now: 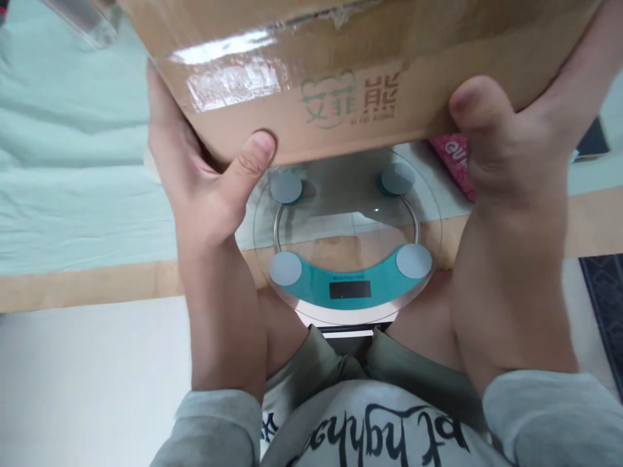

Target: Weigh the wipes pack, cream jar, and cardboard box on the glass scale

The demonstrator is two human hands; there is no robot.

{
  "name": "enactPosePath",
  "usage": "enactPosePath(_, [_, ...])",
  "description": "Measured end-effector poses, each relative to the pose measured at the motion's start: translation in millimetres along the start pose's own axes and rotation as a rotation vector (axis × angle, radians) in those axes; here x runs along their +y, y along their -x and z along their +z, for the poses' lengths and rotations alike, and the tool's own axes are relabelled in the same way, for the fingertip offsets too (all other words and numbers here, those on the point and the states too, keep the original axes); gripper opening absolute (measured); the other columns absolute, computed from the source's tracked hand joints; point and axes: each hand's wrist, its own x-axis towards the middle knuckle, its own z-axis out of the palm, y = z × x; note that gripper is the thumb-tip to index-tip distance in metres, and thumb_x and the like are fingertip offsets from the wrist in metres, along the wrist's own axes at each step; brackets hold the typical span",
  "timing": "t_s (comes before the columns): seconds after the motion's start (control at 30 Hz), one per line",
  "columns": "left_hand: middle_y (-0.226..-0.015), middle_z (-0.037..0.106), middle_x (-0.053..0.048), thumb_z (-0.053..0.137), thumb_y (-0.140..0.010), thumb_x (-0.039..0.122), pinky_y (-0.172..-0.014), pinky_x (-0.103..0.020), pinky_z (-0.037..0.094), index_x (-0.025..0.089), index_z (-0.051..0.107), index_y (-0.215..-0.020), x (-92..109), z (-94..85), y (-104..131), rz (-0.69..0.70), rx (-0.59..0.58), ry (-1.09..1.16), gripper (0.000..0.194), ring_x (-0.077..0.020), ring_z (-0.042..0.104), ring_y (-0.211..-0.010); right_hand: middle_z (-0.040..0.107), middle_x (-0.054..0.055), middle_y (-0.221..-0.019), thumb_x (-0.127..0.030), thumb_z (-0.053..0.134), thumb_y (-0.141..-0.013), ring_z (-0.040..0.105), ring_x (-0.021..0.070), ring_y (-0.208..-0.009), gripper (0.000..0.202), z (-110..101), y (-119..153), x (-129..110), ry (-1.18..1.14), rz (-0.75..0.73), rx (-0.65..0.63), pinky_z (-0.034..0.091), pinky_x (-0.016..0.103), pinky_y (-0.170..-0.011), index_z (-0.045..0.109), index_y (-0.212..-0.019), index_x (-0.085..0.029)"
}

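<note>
A brown cardboard box (370, 84) with clear tape, a shiny patch and green and brown printed characters fills the top of the head view. My left hand (209, 175) grips its lower left corner, thumb on the near face and fingers hidden behind. At the lower right, my right hand (506, 143) holds the same box with its thumb against the face; its other fingers are out of sight. Below the box lies a round glass bathroom scale (350, 285) with a teal band, a dark display and round metal pads. The box hides the scale's far edge.
A pale green cloth (73, 181) spreads across the left and under the scale. Beside my right hand is a pink packet (455, 162). A clear plastic object (87, 23) lies at top left, and a dark patterned mat (606, 305) at right.
</note>
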Motion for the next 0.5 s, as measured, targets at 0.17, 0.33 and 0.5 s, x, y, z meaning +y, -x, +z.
enactPosePath(0.17, [-0.143,0.078,-0.009,0.086,-0.089,0.095,-0.127,-0.047,0.064,0.024,0.073,-0.135,-18,4.7,-3,0.025,-0.120,-0.004,0.086,-0.0366,0.075,-0.146,0.051,0.018,-0.176,-0.083,0.078,-0.102,0.055,0.0252,-0.171,0.108,14,-2,22,-0.083,-0.115,0.034,0.044,0.043,-0.155,0.047,-0.171,-0.005])
enactPosePath(0.33, [-0.141,0.078,0.000,0.092,-0.105,0.059,-0.133,-0.040,0.058,0.025,0.076,-0.139,-30,5.8,-16,0.156,-0.139,0.296,0.050,-0.0248,0.074,-0.146,0.055,0.022,-0.171,-0.082,0.084,-0.097,0.062,0.0207,-0.162,0.112,34,-4,33,-0.206,-0.081,0.163,0.049,0.038,-0.151,0.048,-0.162,0.002])
enactPosePath(0.5, [-0.147,0.081,0.002,0.101,-0.088,0.074,-0.143,-0.041,0.055,0.026,0.079,-0.126,-45,0.3,-23,-0.005,-0.087,0.314,0.065,-0.0270,0.069,-0.155,0.063,0.010,-0.164,-0.087,0.063,-0.109,0.063,0.0185,-0.161,0.093,45,-2,31,-0.072,-0.027,0.384,0.043,0.039,-0.155,0.064,-0.156,-0.007])
